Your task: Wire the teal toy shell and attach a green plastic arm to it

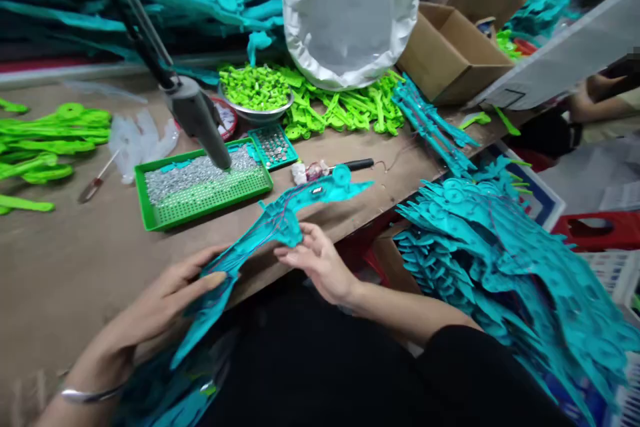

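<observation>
A long teal plastic toy shell (283,213) with thin wires along its inner face is tilted across the front of the bench. My left hand (170,293) grips its lower left part, thumb on top and the other fingers partly hidden. My right hand (325,267) has its fingers curled at the shell's lower projection, with the contact partly covered. Just past the shell lie a black-handled tool (357,165) and a small whitish bundle with wire (311,172). A green basket of small metal screws (200,197) stands beyond my left hand.
A grey power screwdriver (197,117) hangs over the basket. Behind are a teal tray of small metal parts (274,145), a bowl of green pieces (260,107) and a white-lined container (350,20). Stacked teal shells (480,247) crowd the right. A red-handled screwdriver (95,183) lies left.
</observation>
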`<state>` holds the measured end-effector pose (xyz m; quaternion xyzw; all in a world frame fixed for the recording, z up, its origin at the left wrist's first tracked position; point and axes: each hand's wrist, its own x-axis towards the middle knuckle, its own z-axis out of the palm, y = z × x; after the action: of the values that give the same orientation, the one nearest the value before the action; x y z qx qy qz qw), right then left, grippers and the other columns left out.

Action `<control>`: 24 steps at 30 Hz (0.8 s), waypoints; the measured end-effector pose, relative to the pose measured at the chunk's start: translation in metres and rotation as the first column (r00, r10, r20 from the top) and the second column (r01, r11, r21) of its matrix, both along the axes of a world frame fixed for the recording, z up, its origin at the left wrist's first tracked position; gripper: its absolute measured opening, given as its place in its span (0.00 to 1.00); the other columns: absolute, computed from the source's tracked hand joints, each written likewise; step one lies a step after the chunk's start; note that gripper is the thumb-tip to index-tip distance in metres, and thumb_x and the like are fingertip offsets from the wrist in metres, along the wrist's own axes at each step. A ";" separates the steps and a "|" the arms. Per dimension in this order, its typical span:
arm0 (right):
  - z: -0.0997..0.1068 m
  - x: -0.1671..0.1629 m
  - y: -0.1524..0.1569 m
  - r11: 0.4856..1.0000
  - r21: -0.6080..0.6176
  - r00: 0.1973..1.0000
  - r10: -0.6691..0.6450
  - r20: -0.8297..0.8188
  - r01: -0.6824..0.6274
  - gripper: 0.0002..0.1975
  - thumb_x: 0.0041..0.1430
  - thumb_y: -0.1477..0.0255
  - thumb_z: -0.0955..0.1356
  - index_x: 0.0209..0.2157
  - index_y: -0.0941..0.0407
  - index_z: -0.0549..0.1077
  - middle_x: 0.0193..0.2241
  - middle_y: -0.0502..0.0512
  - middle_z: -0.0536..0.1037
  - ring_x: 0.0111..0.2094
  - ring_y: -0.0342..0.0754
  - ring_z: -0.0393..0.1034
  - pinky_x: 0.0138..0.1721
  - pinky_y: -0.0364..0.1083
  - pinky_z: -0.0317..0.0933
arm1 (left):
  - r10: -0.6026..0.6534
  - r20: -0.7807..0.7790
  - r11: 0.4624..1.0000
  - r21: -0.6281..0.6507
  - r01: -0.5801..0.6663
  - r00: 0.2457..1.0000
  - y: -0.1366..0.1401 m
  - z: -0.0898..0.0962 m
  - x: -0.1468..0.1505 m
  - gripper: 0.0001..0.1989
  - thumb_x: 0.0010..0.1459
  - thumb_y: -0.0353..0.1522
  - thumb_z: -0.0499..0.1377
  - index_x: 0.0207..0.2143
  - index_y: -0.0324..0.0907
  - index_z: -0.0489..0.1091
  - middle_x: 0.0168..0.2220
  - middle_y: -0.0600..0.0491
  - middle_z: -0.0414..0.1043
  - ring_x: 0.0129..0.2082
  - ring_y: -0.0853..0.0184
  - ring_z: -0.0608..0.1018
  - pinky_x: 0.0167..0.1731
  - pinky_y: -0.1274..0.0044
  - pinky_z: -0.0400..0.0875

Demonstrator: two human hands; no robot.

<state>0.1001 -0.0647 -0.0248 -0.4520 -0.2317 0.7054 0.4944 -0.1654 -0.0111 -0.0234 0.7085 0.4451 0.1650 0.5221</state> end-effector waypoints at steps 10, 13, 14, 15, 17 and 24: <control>-0.009 0.022 0.014 0.788 -0.076 0.675 0.569 0.470 -0.611 0.14 0.57 0.65 0.70 0.43 0.57 0.76 0.34 0.55 0.80 0.33 0.46 0.75 0.40 0.49 0.69 | -0.058 -0.353 0.989 0.108 0.102 0.934 0.002 -0.012 -0.074 0.26 0.56 0.50 0.58 0.53 0.50 0.73 0.53 0.51 0.76 0.51 0.51 0.78 0.51 0.64 0.74; -0.001 0.054 0.051 0.869 0.218 0.492 0.033 0.870 -0.445 0.10 0.62 0.71 0.65 0.41 0.55 0.76 0.39 0.56 0.80 0.41 0.49 0.75 0.47 0.51 0.67 | 0.046 -0.374 0.951 0.301 0.075 0.926 -0.002 -0.008 -0.065 0.24 0.58 0.49 0.57 0.55 0.51 0.70 0.54 0.52 0.74 0.53 0.54 0.76 0.54 0.63 0.71; -0.003 0.063 0.063 0.862 0.279 0.401 -0.097 0.911 -0.424 0.11 0.62 0.74 0.63 0.42 0.56 0.76 0.41 0.57 0.80 0.43 0.50 0.74 0.49 0.52 0.66 | 0.108 -0.363 0.928 0.371 0.037 0.926 -0.004 -0.006 -0.058 0.24 0.59 0.48 0.57 0.55 0.51 0.69 0.54 0.53 0.73 0.52 0.55 0.75 0.54 0.63 0.71; -0.008 0.071 0.075 0.850 0.300 0.326 -0.162 0.931 -0.434 0.12 0.60 0.76 0.63 0.42 0.57 0.76 0.41 0.59 0.79 0.43 0.51 0.74 0.49 0.52 0.66 | 0.172 -0.340 0.898 0.440 -0.005 0.924 -0.007 -0.005 -0.049 0.22 0.60 0.46 0.57 0.55 0.51 0.68 0.54 0.53 0.73 0.52 0.56 0.75 0.55 0.63 0.70; -0.022 0.081 0.093 0.829 0.273 0.213 -0.190 0.958 -0.489 0.14 0.56 0.78 0.64 0.44 0.59 0.75 0.40 0.60 0.78 0.42 0.52 0.73 0.48 0.52 0.66 | 0.283 -0.267 0.823 0.561 -0.091 0.921 -0.012 -0.002 -0.024 0.20 0.62 0.42 0.57 0.56 0.50 0.67 0.52 0.52 0.73 0.51 0.57 0.76 0.54 0.64 0.70; -0.040 0.076 0.099 0.804 0.345 0.251 -0.250 0.935 -0.485 0.07 0.58 0.75 0.67 0.38 0.57 0.77 0.35 0.56 0.81 0.35 0.48 0.75 0.41 0.49 0.70 | 0.325 -0.004 0.651 0.726 -0.221 0.946 -0.008 -0.005 0.094 0.13 0.63 0.32 0.58 0.50 0.43 0.70 0.45 0.48 0.77 0.46 0.60 0.77 0.48 0.66 0.71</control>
<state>0.1762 0.0344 -0.0643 -0.5898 -0.7191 0.2109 0.3009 -0.0710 -0.0196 -0.0289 0.7893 0.4808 0.3542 0.1427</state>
